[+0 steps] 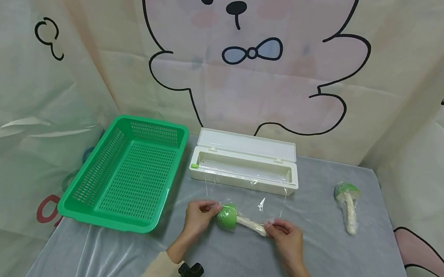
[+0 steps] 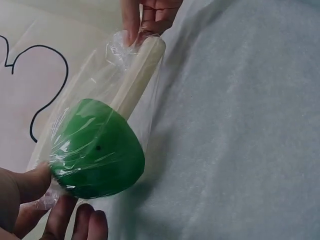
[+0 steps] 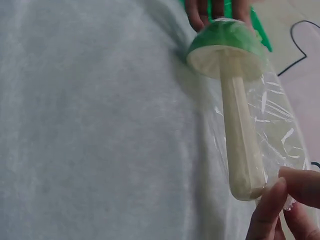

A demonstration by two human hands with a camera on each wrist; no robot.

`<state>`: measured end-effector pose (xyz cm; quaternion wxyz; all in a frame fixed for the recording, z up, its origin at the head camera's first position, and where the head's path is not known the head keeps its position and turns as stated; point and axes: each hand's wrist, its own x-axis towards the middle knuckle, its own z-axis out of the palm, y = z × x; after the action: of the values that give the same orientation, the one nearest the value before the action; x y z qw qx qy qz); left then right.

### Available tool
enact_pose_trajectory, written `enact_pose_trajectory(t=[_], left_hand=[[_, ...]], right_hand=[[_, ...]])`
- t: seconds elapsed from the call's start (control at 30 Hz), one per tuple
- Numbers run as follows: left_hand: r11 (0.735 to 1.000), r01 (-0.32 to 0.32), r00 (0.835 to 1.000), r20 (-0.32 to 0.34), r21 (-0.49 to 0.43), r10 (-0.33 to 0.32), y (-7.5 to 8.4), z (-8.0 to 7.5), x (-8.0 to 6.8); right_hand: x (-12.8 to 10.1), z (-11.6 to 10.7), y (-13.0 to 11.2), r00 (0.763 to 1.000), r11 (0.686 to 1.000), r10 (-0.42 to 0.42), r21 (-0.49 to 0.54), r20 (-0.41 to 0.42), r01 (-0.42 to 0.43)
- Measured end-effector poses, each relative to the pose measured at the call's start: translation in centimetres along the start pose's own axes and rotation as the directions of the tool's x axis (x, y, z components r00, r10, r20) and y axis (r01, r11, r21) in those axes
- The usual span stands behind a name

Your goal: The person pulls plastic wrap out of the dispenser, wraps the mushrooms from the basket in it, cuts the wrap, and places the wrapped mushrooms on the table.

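A toy mushroom [image 1: 236,219] with a green cap [image 2: 95,150] and a cream stem [image 3: 242,145] lies sideways on the grey table, partly wrapped in clear cling film [image 3: 272,105]. My left hand [image 1: 200,214] pinches the film at the cap end. At the stem end my right hand [image 1: 286,235] pinches the film. The sheet [image 1: 240,192] runs back to the open white film dispenser [image 1: 244,168] behind. In the left wrist view my fingers [image 2: 30,200] bunch the film beside the cap.
An empty green plastic basket [image 1: 129,173] stands at the left. A second wrapped mushroom [image 1: 348,205] lies at the right of the table. Printed cloth walls close in the back and both sides.
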<state>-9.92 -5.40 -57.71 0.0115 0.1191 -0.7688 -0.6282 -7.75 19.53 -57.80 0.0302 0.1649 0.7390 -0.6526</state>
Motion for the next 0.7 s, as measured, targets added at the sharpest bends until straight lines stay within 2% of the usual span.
enact_pose_trajectory(t=[0.07,0.13,0.23,0.33,0.43,0.57,0.67,0.7], left_hand=[[0.999,-0.013,0.999,-0.033,0.033,0.014,-0.1,0.2,0.2],[0.998,-0.009,0.998,-0.069,0.063,0.014,-0.2,0.5,0.3],[0.994,0.001,0.992,-0.122,0.107,0.012,-0.3,0.8,0.5],[0.989,-0.001,0.986,-0.167,0.151,0.026,-0.3,1.1,0.6],[0.979,-0.057,0.979,-0.183,0.197,0.094,-0.4,1.4,0.6],[0.962,-0.152,0.966,-0.173,0.228,0.194,-0.6,1.7,0.5],[0.955,-0.194,0.964,-0.135,0.222,0.227,-0.5,1.8,0.2],[0.952,-0.206,0.966,-0.11,0.227,0.235,-0.5,1.8,0.1]], right_hand=[[0.0,0.4,0.2,0.999,0.995,-0.049,-0.092,-0.012,0.047],[0.0,0.7,0.5,0.993,0.968,-0.116,-0.222,0.001,0.114],[0.0,1.1,0.9,0.97,0.884,-0.238,-0.4,0.057,0.241],[-0.1,1.5,1.2,0.931,0.808,-0.341,-0.465,0.132,0.362],[0.0,1.8,1.4,0.905,0.771,-0.397,-0.479,0.153,0.419],[0.6,2.0,1.6,0.912,0.797,-0.401,-0.459,0.085,0.393],[1.0,1.9,1.6,0.928,0.823,-0.369,-0.446,0.048,0.351],[1.0,1.9,1.6,0.931,0.823,-0.362,-0.454,0.046,0.342]])
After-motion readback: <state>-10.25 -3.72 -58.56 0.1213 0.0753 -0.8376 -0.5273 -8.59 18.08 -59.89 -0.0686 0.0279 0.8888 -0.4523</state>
